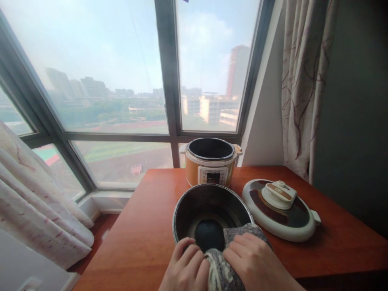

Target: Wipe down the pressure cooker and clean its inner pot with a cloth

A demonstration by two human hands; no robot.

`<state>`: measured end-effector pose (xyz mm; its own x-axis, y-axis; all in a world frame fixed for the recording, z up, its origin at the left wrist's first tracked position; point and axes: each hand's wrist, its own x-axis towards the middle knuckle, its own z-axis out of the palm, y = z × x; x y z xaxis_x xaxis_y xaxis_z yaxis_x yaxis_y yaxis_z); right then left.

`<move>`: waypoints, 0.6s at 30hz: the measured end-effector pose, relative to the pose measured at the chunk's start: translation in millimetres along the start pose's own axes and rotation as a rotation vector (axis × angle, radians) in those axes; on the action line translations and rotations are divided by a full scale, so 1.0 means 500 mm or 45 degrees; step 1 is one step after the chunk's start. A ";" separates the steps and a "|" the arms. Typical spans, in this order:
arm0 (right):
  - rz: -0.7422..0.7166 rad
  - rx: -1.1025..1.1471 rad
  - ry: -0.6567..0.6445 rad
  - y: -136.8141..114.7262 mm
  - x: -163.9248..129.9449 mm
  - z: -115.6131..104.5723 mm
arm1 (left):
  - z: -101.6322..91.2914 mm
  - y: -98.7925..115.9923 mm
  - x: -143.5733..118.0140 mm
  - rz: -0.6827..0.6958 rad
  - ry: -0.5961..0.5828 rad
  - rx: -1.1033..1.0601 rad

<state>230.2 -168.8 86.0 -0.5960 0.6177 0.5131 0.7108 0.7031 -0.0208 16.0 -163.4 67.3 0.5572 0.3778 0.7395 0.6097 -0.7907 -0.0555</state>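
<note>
A dark inner pot [209, 202] with a pale metal rim stands on the wooden table, its mouth facing up. At its near side, my left hand [186, 264] has its fingers curled closed around a grey patterned cloth [222, 270]. My right hand [253, 256] is also closed on this cloth, just right of the left hand. Part of the cloth lies over the pot's near right rim. Behind the pot sits the cooker body [194, 171], orange and white with a control panel on its front. The cooker lid [280, 210] rests to the right.
The reddish-brown table [136, 226] has its left edge near the window ledge [112, 198]. Tall windows rise behind it. Curtains hang at the right [303, 89] and left [33, 198]. A white surface [33, 258] is at the lower left.
</note>
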 end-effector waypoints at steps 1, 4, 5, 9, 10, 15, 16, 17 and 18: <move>-0.002 -0.004 0.028 -0.004 0.000 0.005 | 0.004 0.005 0.001 -0.018 -0.002 0.018; 0.009 0.005 0.086 -0.013 -0.004 0.016 | 0.005 0.008 0.004 -0.058 -0.014 0.005; 0.016 0.010 0.086 -0.015 -0.005 0.017 | 0.002 0.006 0.005 -0.062 -0.019 -0.021; -0.007 0.011 -0.048 -0.012 -0.007 0.011 | -0.014 -0.021 0.012 -0.009 -0.107 -0.191; -0.017 0.013 -0.096 -0.008 -0.006 0.006 | -0.018 -0.032 0.014 0.012 -0.136 -0.239; -0.010 0.151 -0.383 0.046 0.007 -0.032 | -0.039 -0.096 0.028 0.091 -0.294 -0.402; -0.014 0.195 -0.428 0.064 0.010 -0.041 | -0.043 -0.109 0.032 0.101 -0.319 -0.403; -0.018 0.238 -0.459 0.084 0.012 -0.049 | -0.047 -0.120 0.035 0.107 -0.341 -0.395; -0.022 0.278 -0.476 0.104 0.015 -0.056 | -0.050 -0.129 0.037 0.109 -0.352 -0.386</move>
<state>273.1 -137.6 112.7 -0.7299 0.6621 0.1699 0.6278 0.7477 -0.2165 -26.9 -117.4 101.3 0.7541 0.3867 0.5308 0.3839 -0.9154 0.1213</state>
